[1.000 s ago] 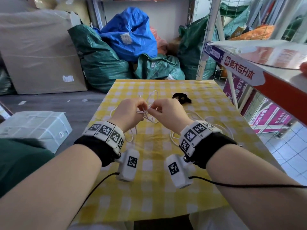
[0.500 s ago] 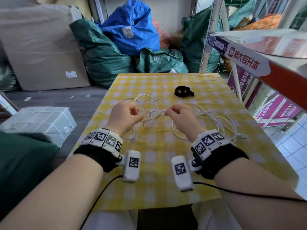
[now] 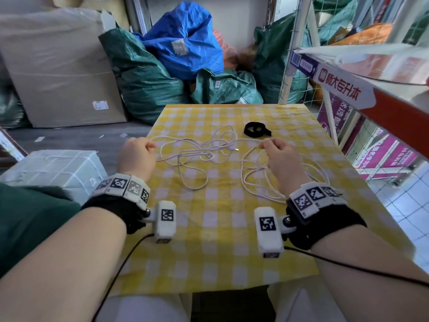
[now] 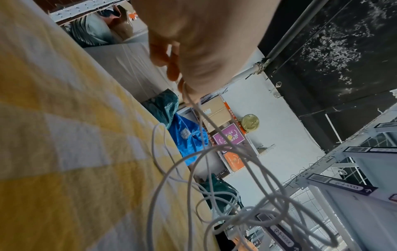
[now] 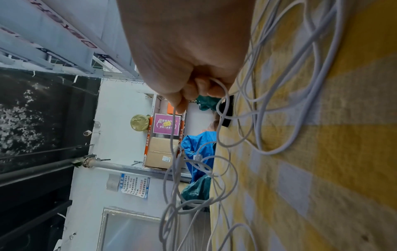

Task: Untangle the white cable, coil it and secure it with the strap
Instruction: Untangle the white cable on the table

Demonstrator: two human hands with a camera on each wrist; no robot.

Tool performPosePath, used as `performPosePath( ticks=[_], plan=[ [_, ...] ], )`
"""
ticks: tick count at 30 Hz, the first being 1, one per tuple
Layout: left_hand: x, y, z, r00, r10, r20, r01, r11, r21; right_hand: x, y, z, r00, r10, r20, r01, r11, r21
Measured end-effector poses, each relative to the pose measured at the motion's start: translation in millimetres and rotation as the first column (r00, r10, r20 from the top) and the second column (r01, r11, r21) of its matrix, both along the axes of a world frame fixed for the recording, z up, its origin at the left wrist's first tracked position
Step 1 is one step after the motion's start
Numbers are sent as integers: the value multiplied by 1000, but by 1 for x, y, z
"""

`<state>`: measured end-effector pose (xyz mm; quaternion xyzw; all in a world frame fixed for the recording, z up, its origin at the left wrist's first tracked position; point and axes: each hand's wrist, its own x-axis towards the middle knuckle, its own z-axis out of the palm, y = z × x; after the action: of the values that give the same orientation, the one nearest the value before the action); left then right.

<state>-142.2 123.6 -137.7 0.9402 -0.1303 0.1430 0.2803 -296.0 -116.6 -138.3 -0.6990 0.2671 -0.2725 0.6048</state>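
A thin white cable [image 3: 199, 156] lies in loose tangled loops on the yellow checked tablecloth [image 3: 216, 240]. My left hand [image 3: 137, 156] pinches one strand at the table's left side; in the left wrist view the cable [image 4: 214, 169] runs out from under the curled fingers [image 4: 171, 68]. My right hand [image 3: 278, 156] pinches another strand further right, and the right wrist view shows the cable [image 5: 217, 95] caught between thumb and fingertips [image 5: 201, 88]. The stretch between my hands hangs just above the cloth, with a plug end [image 3: 234, 149] lying midway. A black strap [image 3: 255, 130], rolled in a ring, lies behind the cable.
Green and blue sacks [image 3: 181, 66] are piled behind the table's far edge. A big cardboard box [image 3: 55, 73] stands at the back left and a wrapped white parcel [image 3: 51, 168] on the floor to the left. A red and white shelf [image 3: 362, 80] juts over the table's right side.
My hands were close together over the knot; they have moved apart sideways and lower, and the tangle has spread out into wider loops on the cloth.
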Motion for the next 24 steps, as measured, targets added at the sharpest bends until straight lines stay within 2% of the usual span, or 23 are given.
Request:
performPosePath(
  ticks=[3, 6, 9, 11, 14, 17, 19, 24],
  plan=[
    [-2, -8, 2, 990, -19, -141, 29, 997, 70, 3, 4, -3, 999, 53, 8, -53, 998, 36],
    [-12, -23, 8, 993, -109, -36, 111, 993, 44, 3, 9, -4, 992, 119, 52, -124, 987, 103],
    [-29, -42, 19, 961, -269, 60, 271, 962, -28, 1, 11, -5, 984, 160, 77, -168, 978, 125],
    [-38, -54, 23, 921, -389, 2, 389, 919, -59, -1, 12, -6, 977, 184, 105, -201, 964, 177],
    [-42, -69, 19, 832, -520, -196, 509, 854, -106, -4, 13, -8, 965, 215, 150, -250, 928, 278],
    [-42, -76, 11, 777, -550, -306, 556, 828, -76, -5, 13, -14, 959, 224, 173, -269, 910, 315],
    [-44, -77, 7, 759, -562, -328, 574, 816, -70, -5, 16, -18, 964, 224, 143, -256, 927, 272],
    [-49, -78, -1, 781, -551, -295, 544, 831, -112, -3, 23, -28, 971, 208, 117, -225, 963, 151]
  ],
)
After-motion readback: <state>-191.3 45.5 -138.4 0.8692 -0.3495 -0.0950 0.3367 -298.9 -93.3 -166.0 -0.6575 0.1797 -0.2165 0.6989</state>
